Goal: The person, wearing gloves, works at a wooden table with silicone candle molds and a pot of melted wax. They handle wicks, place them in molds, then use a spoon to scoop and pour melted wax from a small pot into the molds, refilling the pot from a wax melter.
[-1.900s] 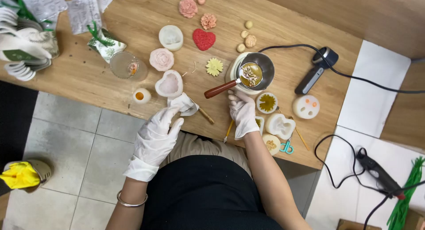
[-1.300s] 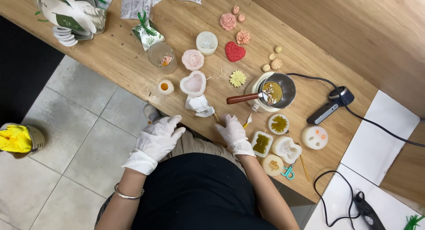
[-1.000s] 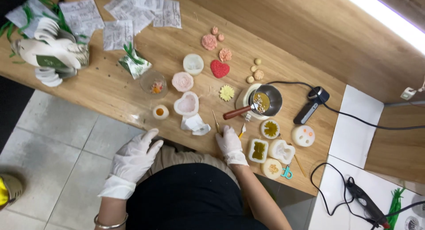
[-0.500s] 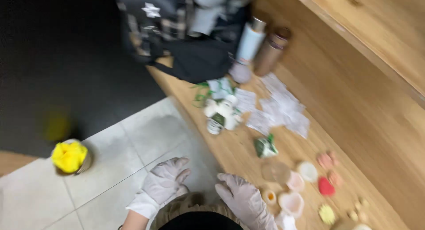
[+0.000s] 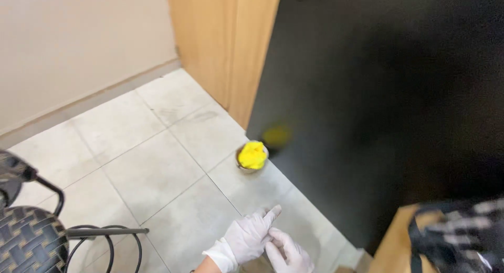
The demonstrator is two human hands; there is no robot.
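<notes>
Bowl [image 5: 252,157] of yellow stuff, on tile straight beyond your touching gloved hands; left hand [image 5: 251,236], forefinger extended, nearer than right hand [image 5: 290,253].

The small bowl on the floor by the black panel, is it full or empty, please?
Full: the bowl stands upright, and something yellow fills it up to its rim.
</notes>
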